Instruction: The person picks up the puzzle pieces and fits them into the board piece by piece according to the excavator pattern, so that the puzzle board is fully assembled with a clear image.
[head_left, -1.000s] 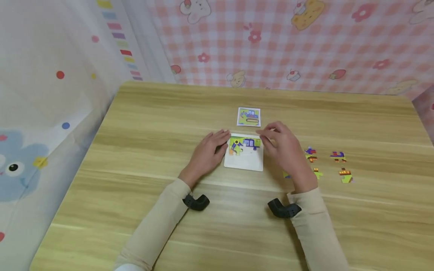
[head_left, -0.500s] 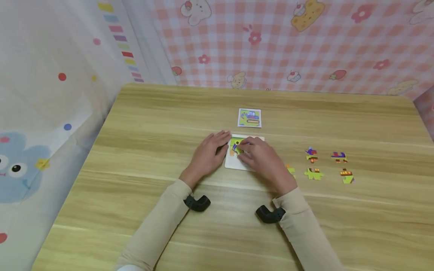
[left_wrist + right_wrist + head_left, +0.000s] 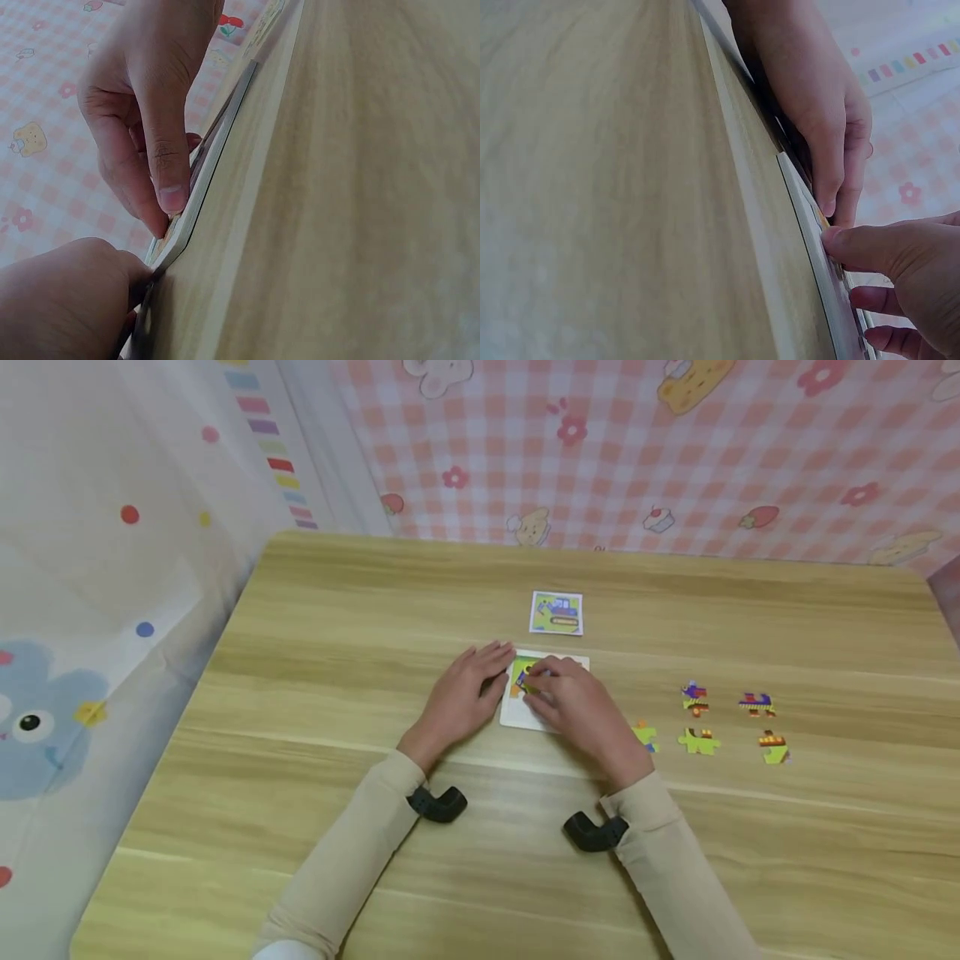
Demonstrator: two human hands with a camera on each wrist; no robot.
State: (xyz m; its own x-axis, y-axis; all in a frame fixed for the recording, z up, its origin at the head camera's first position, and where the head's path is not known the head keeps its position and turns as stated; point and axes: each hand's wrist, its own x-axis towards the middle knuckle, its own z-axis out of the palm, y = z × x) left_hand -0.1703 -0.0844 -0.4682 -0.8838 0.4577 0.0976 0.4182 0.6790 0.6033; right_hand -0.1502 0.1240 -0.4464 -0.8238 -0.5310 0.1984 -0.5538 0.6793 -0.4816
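Observation:
A white puzzle tray point(image 3: 517, 718) lies on the table, with colourful pieces of a picture in its upper part. My left hand point(image 3: 465, 697) rests along the tray's left edge, fingers extended. My right hand point(image 3: 581, 702) reaches over the tray from the right and covers much of the picture. Its thumb and forefinger pinch a puzzle piece point(image 3: 522, 679) with blue and yellow on it, in the upper left of the tray. In the left wrist view, the right thumb and fingers point(image 3: 172, 199) point down onto the tray. The right wrist view shows both hands' fingertips meeting near its edge.
Several loose puzzle pieces lie right of the tray, among them a blue-red one point(image 3: 757, 703) and a green one point(image 3: 699, 742). Behind the tray sits a small picture card point(image 3: 557, 613) of a digger. A pink checked curtain point(image 3: 600, 460) hangs behind the wooden table point(image 3: 375, 593).
My right hand has moved left from the tray's upper right edge to the pieces in its upper left and stayed there. The left hand has kept its place on the tray's edge.

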